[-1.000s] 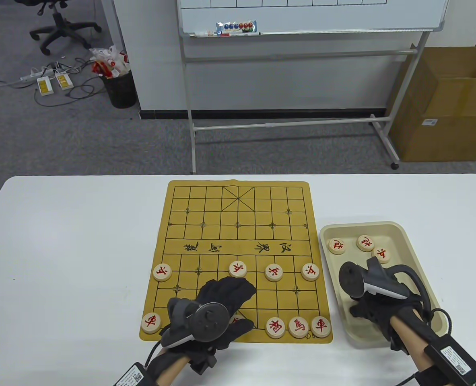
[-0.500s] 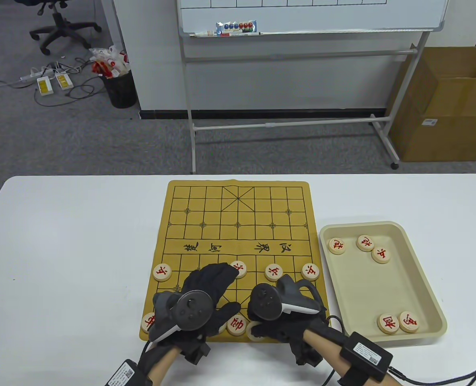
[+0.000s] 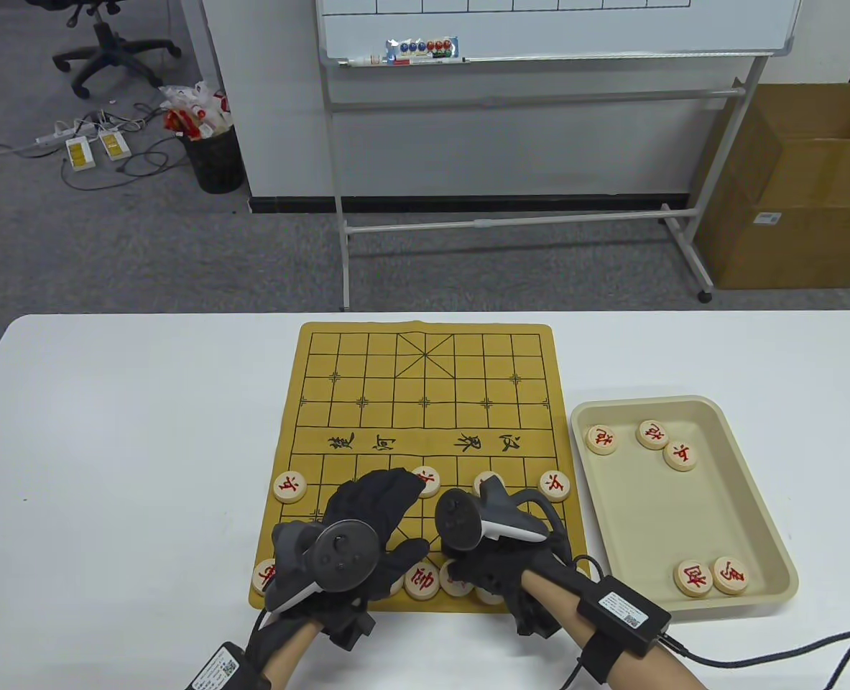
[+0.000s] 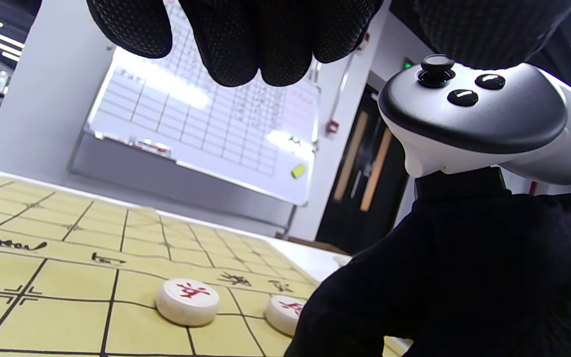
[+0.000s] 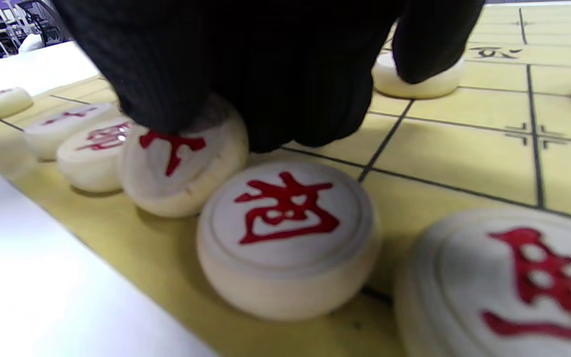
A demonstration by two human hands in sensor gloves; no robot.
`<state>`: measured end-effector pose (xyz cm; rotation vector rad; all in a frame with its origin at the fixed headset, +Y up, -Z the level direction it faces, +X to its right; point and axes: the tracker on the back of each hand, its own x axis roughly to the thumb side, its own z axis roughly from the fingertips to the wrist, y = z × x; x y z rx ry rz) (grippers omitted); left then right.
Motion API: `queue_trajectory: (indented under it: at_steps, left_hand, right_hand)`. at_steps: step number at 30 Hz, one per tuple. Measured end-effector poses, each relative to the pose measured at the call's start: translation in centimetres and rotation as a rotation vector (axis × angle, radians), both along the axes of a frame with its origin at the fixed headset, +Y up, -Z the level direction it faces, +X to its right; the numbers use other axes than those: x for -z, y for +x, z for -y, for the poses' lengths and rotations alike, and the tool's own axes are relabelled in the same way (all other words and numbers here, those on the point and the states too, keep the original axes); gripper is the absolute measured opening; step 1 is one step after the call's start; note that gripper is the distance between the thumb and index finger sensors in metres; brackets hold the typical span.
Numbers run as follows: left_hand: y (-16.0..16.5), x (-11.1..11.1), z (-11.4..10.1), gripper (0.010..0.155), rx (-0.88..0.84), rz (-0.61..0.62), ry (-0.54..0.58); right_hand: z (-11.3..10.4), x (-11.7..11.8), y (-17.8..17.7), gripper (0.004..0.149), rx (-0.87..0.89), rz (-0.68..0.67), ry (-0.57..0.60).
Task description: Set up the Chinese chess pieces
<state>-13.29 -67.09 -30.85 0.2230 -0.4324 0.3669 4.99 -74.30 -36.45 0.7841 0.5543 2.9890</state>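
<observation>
The right hand (image 3: 500, 568) sits low over the near edge of the yellow cloth chess board (image 3: 425, 402), and its grip presses on a round pale wooden chess piece with a red character (image 5: 181, 158) that lies directly beneath the fingertips (image 5: 285, 99), tipped slightly and leaning against its neighbours rather than flat on its crossing. That piece is a flat disc with no long axis; what matters is that it sits wedged between the pale piece to its left (image 5: 92, 158) and the pale elephant-marked piece (image 5: 285, 233) touching it on the right, so seating it probably means nudging it along the near row. The left hand (image 3: 356, 532) rests just beside, fingers spread flat on the board and holding nothing, near a soldier piece (image 4: 187, 301). Whether the right thumb also pinches the disc is hard to tell. Five more pieces wait in the beige plastic tray (image 3: 748, 496) at the board's right edge on the white surface (image 3: 123, 445).
</observation>
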Motion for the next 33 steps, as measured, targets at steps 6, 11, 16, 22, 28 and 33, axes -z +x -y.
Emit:
queue_trajectory:
  at_steps: [6,11,16,22,28,33]
  left_hand:
    - [0.1,-0.1,0.0,0.08,0.007,0.001,0.001]
    - [0.2,-0.1,0.0,0.08,0.015,0.006,0.001]
    - [0.4,-0.3,0.0,0.08,0.022,0.02,0.001]
    - [1.0,-0.6,0.1,0.08,0.037,0.036,0.007]
    - [1.1,-0.6,0.2,0.08,0.044,0.04,0.001]
    - [1.1,-0.6,0.2,0.08,0.048,0.043,-0.004]
  right_hand:
    - [0.3,-0.6,-0.8,0.053,-0.072,-0.038,0.072]
    - [-2.4,-1.4,0.1,0.056,-0.014,-0.018,0.114]
    - [-7.7,-2.3,3.7,0.058,0.037,0.051,0.207]
    - [-10.7,-1.7,11.7,0.059,-0.025,0.236,0.274]
    - [-6.6,-0.5,19.6,0.066,-0.366,0.384,0.123]
    - [-2.5,-0.1,23.3,0.07,-0.504,0.437,-0.115]
